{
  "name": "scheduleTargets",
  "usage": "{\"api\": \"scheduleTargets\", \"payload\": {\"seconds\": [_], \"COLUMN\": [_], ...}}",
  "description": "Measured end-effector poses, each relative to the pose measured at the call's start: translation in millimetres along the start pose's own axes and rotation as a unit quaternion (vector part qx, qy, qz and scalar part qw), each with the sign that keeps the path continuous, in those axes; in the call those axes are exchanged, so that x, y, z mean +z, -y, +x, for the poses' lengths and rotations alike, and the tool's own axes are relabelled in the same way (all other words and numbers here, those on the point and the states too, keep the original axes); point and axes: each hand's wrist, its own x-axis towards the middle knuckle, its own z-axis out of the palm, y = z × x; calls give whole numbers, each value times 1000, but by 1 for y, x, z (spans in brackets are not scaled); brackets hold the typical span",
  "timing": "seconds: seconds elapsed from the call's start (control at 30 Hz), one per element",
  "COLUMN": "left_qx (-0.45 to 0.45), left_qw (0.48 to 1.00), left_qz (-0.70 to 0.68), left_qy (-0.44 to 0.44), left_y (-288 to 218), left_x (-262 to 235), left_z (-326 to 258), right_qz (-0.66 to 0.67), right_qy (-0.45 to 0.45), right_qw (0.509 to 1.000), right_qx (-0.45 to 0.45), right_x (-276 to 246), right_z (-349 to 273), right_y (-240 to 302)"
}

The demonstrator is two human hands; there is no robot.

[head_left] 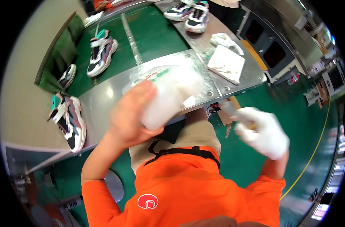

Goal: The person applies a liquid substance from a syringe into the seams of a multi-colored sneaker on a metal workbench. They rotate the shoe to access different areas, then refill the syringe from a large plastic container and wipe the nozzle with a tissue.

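My bare left hand (133,109) grips a bulky, smooth white plastic object (163,108) over the metal bench; motion blur and glare hide its exact kind. Behind it lies clear plastic (157,73) with green and red print. My right hand (265,134), in a white glove, is closed round a hand tool (231,109) with a flat greyish head and a yellowish handle. It is held out to the right, past the bench's front edge, and blur hides its details. A white and black sneaker (68,121) stands left of my left hand.
Several more sneakers stand on the green belt (153,34) and on the metal side table (180,28) at the back. A white square pad (226,63) and a crumpled white cloth (223,39) lie at the right. A dark cabinet (270,43) stands beyond; cardboard (225,115) shows below the bench.
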Motion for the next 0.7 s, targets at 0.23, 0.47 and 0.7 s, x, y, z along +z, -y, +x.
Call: {"api": "scheduleTargets", "payload": {"seconds": [0.23,0.47,0.7], "left_qx": [33,94,13], "left_qw": [934,867,811], "left_qz": [-348,-446,-466], "left_qy": [71,202,354], "left_y": [-56,-125,-134], "left_x": [56,204,295], "left_z": [87,89,41], "right_qz": [-34,-376,-307], "right_qy": [-397,-135,41], "right_qw": [910,912,932], "right_qx": [115,94,188], "right_x": [-42,-41,9], "right_z": [-75,-65,-69], "right_y": [-17,-48,-180]}}
